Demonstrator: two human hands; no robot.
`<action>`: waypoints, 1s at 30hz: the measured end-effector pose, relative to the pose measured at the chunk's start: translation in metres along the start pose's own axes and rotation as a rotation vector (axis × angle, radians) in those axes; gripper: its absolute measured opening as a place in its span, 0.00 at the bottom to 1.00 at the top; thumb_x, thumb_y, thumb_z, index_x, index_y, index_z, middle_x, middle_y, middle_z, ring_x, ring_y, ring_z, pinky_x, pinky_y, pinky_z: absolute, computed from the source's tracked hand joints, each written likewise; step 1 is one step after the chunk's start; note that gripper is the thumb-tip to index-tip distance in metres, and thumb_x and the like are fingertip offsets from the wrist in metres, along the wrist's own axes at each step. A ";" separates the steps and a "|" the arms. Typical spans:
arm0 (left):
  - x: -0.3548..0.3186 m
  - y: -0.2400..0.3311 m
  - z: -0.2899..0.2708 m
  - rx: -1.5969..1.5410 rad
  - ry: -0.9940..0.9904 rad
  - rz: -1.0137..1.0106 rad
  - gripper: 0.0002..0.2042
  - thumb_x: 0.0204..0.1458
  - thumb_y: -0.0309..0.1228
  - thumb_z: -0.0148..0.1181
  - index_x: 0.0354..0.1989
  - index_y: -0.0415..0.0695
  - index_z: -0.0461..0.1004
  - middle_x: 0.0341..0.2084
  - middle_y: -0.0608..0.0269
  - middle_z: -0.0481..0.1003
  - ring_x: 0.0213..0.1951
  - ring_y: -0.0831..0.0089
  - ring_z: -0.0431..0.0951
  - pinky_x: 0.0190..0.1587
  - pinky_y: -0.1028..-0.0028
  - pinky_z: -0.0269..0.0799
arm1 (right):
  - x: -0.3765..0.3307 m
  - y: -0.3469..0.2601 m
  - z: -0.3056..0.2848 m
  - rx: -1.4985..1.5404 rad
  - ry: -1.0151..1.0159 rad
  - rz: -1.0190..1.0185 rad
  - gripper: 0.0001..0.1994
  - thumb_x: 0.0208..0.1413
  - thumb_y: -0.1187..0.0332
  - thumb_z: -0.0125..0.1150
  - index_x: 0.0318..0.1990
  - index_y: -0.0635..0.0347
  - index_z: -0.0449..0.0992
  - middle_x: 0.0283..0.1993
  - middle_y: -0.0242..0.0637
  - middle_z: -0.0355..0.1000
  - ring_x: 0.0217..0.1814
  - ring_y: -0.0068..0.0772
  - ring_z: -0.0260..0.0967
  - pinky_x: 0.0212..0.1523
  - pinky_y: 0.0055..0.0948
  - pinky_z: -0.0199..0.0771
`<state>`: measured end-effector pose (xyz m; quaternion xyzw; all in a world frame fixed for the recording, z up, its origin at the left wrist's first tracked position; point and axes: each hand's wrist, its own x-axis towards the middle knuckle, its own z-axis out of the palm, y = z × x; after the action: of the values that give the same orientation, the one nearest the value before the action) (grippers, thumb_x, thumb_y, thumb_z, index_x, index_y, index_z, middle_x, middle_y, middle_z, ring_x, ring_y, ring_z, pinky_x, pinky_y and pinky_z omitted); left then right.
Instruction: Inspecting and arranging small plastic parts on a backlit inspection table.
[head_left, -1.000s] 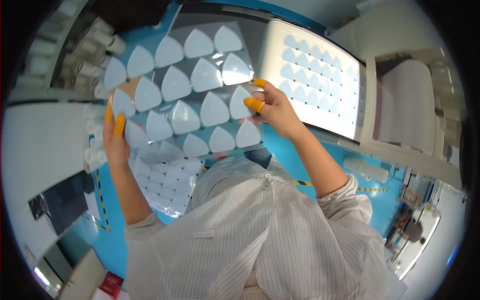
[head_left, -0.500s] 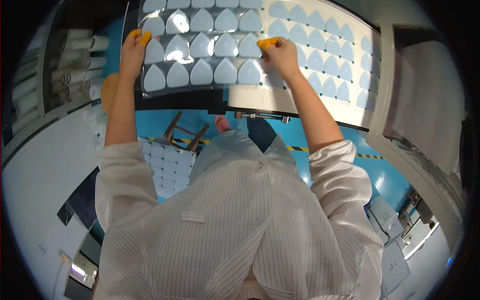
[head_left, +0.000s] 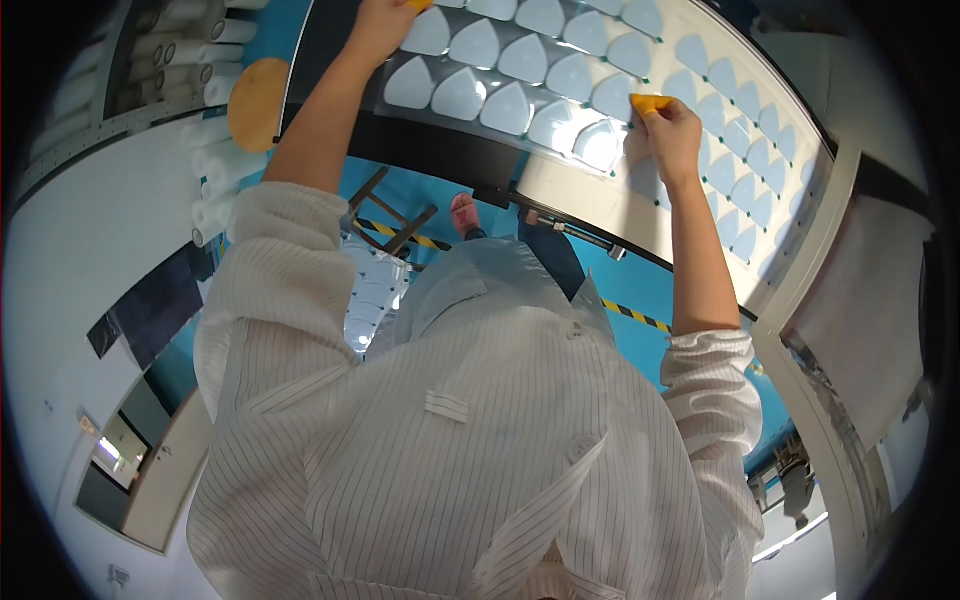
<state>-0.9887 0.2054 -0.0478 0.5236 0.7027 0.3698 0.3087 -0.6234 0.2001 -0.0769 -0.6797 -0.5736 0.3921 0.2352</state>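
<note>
1. Up at the top of the view, both hands grip a clear plastic sheet (head_left: 520, 75) moulded with rows of pale, teardrop-shaped pockets, held out flat over the white table (head_left: 790, 200).
2. At the sheet's left corner, the left hand (head_left: 378, 28) is closed on the edge; an orange fingertip cover (head_left: 420, 5) shows at the frame's rim, and the fingers are partly cut off, so the exact pinch is hard to read.
3. On the right edge, the right hand (head_left: 668, 135) pinches the sheet, its orange-capped fingertip (head_left: 650, 103) pressed on top.
4. Beneath and to the right, a second sheet of the same pale shapes (head_left: 740, 130) lies flat on the table; the held sheet overlaps its near side.
5. Judged from this, the step in hand is laying the held sheet down in register with the one on the table.
6. That calls for level hands and matched edges before letting go.
</note>
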 end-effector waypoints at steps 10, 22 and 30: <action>0.011 -0.046 0.019 0.032 0.015 -0.029 0.09 0.50 0.29 0.59 0.35 0.37 0.72 0.23 0.60 0.73 0.27 0.73 0.73 0.31 0.74 0.68 | 0.000 0.000 0.000 -0.066 -0.010 -0.019 0.10 0.48 0.72 0.59 0.35 0.72 0.76 0.27 0.37 0.74 0.26 0.21 0.66 0.28 0.21 0.66; -0.009 -0.003 0.020 0.616 0.104 -0.055 0.14 0.49 0.27 0.59 0.42 0.33 0.72 0.51 0.47 0.66 0.49 0.56 0.70 0.50 0.66 0.68 | -0.003 -0.011 0.001 -0.216 0.006 -0.013 0.10 0.47 0.71 0.62 0.35 0.69 0.74 0.26 0.35 0.73 0.26 0.21 0.66 0.28 0.21 0.67; -0.180 -0.048 0.002 0.545 -0.023 0.285 0.18 0.53 0.39 0.53 0.47 0.40 0.74 0.60 0.62 0.59 0.66 0.63 0.51 0.67 0.54 0.38 | -0.006 0.004 -0.004 -0.228 0.037 -0.100 0.16 0.48 0.64 0.68 0.37 0.63 0.68 0.30 0.33 0.67 0.31 0.23 0.63 0.34 0.23 0.67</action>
<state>-0.9646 0.0235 -0.0812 0.6847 0.6919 0.2013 0.1096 -0.6180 0.1936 -0.0763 -0.6798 -0.6430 0.2996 0.1862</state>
